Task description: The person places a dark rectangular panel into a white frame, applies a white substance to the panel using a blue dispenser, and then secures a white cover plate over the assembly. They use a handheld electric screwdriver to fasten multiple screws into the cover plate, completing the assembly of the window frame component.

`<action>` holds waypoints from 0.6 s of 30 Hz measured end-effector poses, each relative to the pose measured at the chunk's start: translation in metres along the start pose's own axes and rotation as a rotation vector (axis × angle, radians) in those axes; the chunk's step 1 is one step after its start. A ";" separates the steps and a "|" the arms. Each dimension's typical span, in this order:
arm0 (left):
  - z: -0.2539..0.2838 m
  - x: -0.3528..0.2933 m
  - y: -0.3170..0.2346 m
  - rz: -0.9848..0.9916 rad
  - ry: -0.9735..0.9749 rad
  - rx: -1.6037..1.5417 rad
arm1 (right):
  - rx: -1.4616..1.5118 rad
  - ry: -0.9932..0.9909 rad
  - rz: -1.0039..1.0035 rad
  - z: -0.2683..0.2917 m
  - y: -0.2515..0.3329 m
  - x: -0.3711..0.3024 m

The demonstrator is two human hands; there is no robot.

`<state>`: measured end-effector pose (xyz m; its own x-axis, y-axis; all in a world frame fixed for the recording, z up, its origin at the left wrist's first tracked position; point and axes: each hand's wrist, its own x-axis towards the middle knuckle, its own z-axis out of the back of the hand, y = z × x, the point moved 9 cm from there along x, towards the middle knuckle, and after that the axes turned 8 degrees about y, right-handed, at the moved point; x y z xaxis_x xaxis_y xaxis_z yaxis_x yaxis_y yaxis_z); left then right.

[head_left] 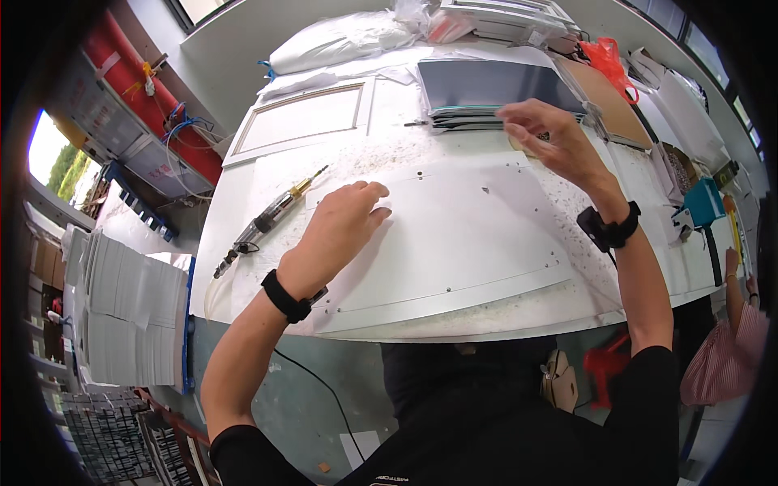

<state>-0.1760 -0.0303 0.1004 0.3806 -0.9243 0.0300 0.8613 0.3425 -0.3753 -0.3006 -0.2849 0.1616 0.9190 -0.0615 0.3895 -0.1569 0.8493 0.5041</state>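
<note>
A flat white panel [454, 235] lies in front of me, with several small dark screws standing near its edges. Over its left part my left hand [344, 227] is held with thumb and fingers apart and nothing visible between them. My right hand [555, 146] is raised beyond the panel's far right corner, fingers loosely bent and apart, near a stack of dark glossy panels [502, 85]. A small tan piece shows partly beneath it. Left of my left hand lies a powered screwdriver [271, 217], its bit pointing away from me.
A white frame [300, 121] lies at the far left of the white table [373, 158], which is strewn with pale crumbs. Brown cardboard [608, 101], a red plastic bag [608, 65] and a teal tool [703, 202] lie at the right. White sheets [130, 308] are stacked left. Another person's sleeve [729, 356] shows right.
</note>
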 end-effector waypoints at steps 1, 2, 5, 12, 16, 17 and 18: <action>-0.004 0.013 -0.007 -0.032 -0.002 0.018 | 0.024 -0.042 -0.117 0.013 -0.027 -0.028; -0.011 0.030 -0.013 -0.069 -0.003 0.035 | 0.013 -0.087 -0.200 0.025 -0.048 -0.060; -0.024 0.057 -0.009 -0.118 0.008 0.051 | 0.055 -0.099 -0.388 0.034 -0.084 -0.134; -0.041 0.085 -0.052 -0.233 0.007 0.055 | 0.250 -0.101 -0.615 0.036 -0.107 -0.231; -0.059 0.103 -0.091 -0.303 0.077 0.058 | 0.281 -0.098 -0.605 0.041 -0.103 -0.251; -0.063 0.108 -0.096 -0.306 0.086 0.075 | 0.283 -0.097 -0.597 0.042 -0.102 -0.255; -0.067 0.113 -0.099 -0.308 0.096 0.092 | 0.287 -0.096 -0.586 0.043 -0.100 -0.258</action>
<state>-0.2414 -0.1799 0.0786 0.0680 -0.9969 0.0403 0.9594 0.0543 -0.2768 -0.5372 -0.3766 0.0435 0.8471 -0.5292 0.0486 0.2572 0.4882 0.8340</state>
